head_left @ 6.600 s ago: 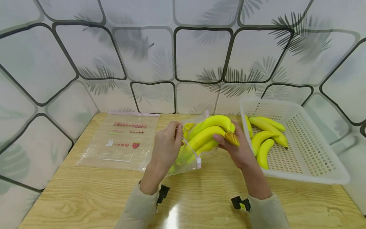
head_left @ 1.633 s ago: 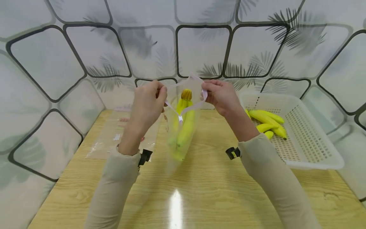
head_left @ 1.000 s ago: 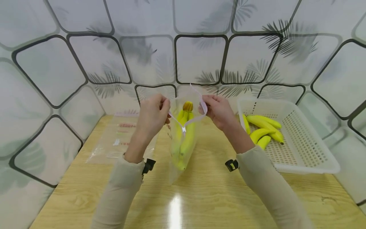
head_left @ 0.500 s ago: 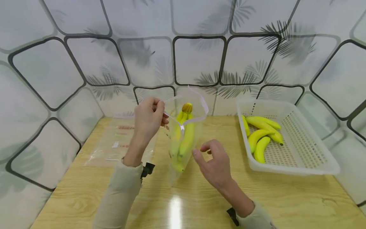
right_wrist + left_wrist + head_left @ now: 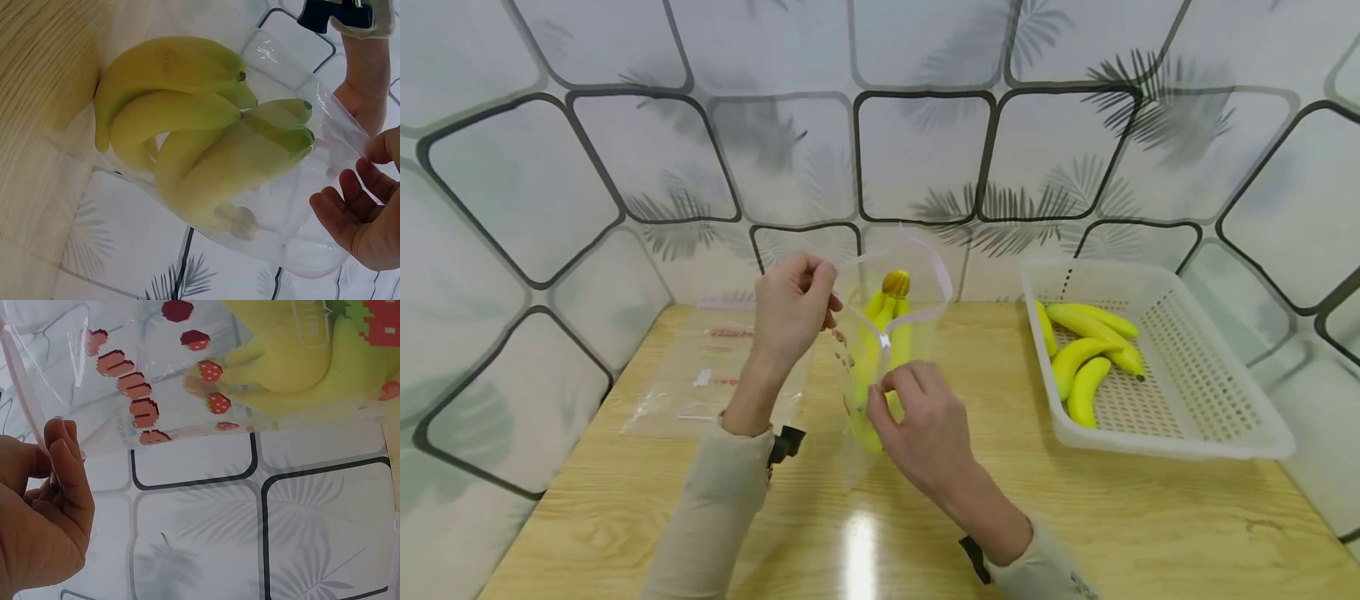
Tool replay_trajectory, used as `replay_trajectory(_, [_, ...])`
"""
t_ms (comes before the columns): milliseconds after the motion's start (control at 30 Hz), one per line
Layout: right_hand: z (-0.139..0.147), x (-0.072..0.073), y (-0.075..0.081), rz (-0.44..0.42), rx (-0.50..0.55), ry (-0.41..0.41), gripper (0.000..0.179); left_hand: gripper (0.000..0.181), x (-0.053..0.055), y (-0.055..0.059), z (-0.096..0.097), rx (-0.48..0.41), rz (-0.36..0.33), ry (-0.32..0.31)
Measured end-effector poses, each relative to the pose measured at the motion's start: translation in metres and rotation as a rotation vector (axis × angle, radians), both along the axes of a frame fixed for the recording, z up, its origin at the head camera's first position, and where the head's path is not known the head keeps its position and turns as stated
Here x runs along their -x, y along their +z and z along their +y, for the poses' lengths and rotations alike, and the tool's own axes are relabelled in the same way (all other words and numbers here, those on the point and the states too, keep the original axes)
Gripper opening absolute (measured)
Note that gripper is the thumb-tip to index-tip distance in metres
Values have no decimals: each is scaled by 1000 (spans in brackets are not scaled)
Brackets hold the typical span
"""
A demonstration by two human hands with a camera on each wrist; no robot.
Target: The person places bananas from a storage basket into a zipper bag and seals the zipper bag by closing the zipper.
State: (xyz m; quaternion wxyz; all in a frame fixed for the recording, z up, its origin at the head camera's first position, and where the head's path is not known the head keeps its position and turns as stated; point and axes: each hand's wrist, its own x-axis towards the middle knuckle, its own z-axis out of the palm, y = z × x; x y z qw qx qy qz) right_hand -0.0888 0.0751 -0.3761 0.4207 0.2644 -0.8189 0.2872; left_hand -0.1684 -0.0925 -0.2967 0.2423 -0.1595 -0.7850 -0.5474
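Wooden table [image 5: 737, 517], white basket [image 5: 1180, 447] at right; zip bag [image 5: 922, 316] upright mid-table, gaping, bananas [image 5: 864, 367] inside; left hand [image 5: 793, 310] pinches its edge, right hand [image 5: 928, 429] curled just below slider [image 5: 885, 341], grip can't tell; bag might slump if left pinch slips, likely its only upper support

Upright bag [image 5: 917, 317]: mouth gapes upward, leaving a way in from above.
Mouth's left edge: taken up by the left fingers [image 5: 70, 478].
Near side: right fingers [image 5: 340, 215] in the way, close to the slider [image 5: 885, 341].
Right gap: passable worktop [image 5: 992, 375] between bag and basket [image 5: 1172, 447], whose walls bar sideways entry.
Left: flat bag [image 5: 673, 375], low, partly behind the left forearm [image 5: 756, 396].
Back: patterned wall [image 5: 925, 150].
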Motion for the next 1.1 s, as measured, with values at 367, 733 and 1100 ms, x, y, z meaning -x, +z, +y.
replay_trajectory(367, [7,3,-1,-100,72,241,18,29,79,-40,-13,-21,-527,-228])
replay_trajectory(733, [11,2,0,-142,23,352,23,40,96,-76,-17,171,-591,-636])
replay_trajectory(1100, [20,2,3,-191,18,375,27,20,99,-88,-9,118,-403,-645])
